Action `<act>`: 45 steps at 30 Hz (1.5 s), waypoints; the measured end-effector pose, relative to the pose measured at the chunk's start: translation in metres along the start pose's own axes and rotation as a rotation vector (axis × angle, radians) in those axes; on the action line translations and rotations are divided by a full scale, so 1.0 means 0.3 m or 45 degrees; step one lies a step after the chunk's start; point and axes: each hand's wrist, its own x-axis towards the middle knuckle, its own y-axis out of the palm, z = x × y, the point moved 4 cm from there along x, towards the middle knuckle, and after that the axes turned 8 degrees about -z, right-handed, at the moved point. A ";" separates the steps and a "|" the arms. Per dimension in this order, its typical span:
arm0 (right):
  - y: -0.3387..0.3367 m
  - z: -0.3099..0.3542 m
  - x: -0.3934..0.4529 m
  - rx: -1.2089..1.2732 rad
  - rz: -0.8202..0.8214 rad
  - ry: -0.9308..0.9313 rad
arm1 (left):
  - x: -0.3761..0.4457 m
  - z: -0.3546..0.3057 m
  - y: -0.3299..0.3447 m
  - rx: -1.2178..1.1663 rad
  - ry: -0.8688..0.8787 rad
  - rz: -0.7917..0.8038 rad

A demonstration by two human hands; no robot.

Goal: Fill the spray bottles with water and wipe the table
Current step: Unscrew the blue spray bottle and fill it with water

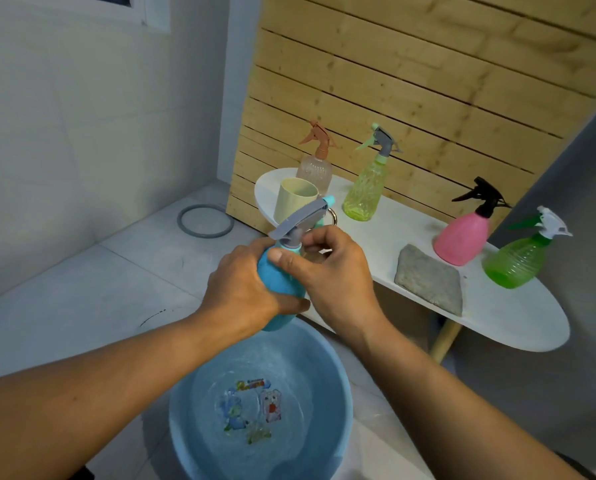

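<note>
Blue spray bottle (278,289) clenched in left hand (244,289), right hand (334,271) apparently gripping its collar.

Blue bottle (275,289), grey trigger; pink bottle (462,239); blue basin (310,348) with cartoon print

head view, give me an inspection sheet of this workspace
surface: white oval table against a wooden slat wall.
job's things: blue spray bottle held over a blue basin of water; peach, yellow-green, pink and green spray bottles, grey cloth on the table.
clutter: pale cup.
hands: left hand grips the bottle body; right hand at its neck.
cables: nothing seen.
surroundings: grey ring on the tiled floor.
</note>
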 end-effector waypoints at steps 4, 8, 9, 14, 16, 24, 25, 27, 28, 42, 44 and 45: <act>0.031 -0.014 -0.057 -0.025 -0.024 0.023 | 0.013 -0.010 -0.011 -0.056 -0.045 -0.048; 0.003 -0.054 -0.066 0.197 0.032 0.032 | 0.028 -0.005 -0.034 -0.144 -0.102 -0.057; -0.008 -0.057 -0.057 0.239 0.063 0.038 | 0.029 -0.003 -0.039 -0.143 -0.097 -0.031; -0.073 -0.026 0.032 0.304 0.180 0.020 | 0.029 0.019 -0.035 -0.093 -0.079 0.135; -0.092 -0.003 0.072 0.322 0.246 0.017 | 0.029 0.018 -0.028 -0.087 -0.062 0.202; -0.142 0.036 0.102 0.093 0.286 -0.110 | 0.038 0.026 -0.015 -0.084 -0.041 0.178; -0.144 0.034 0.095 0.100 0.271 -0.125 | 0.041 0.030 -0.022 -0.080 -0.044 0.148; -0.140 0.037 0.083 0.192 0.299 -0.118 | 0.047 0.036 -0.034 -0.071 -0.044 0.104; -0.134 0.037 0.077 0.229 0.328 -0.114 | 0.049 0.037 -0.038 -0.070 -0.042 0.094; -0.031 -0.002 0.107 0.338 0.756 0.050 | 0.019 0.001 -0.008 -0.160 0.059 0.313; -0.027 -0.009 0.103 0.376 0.634 0.034 | 0.018 0.004 -0.009 -0.190 0.065 0.327; -0.024 -0.006 0.097 0.386 0.572 0.021 | 0.016 0.004 -0.011 -0.209 0.061 0.326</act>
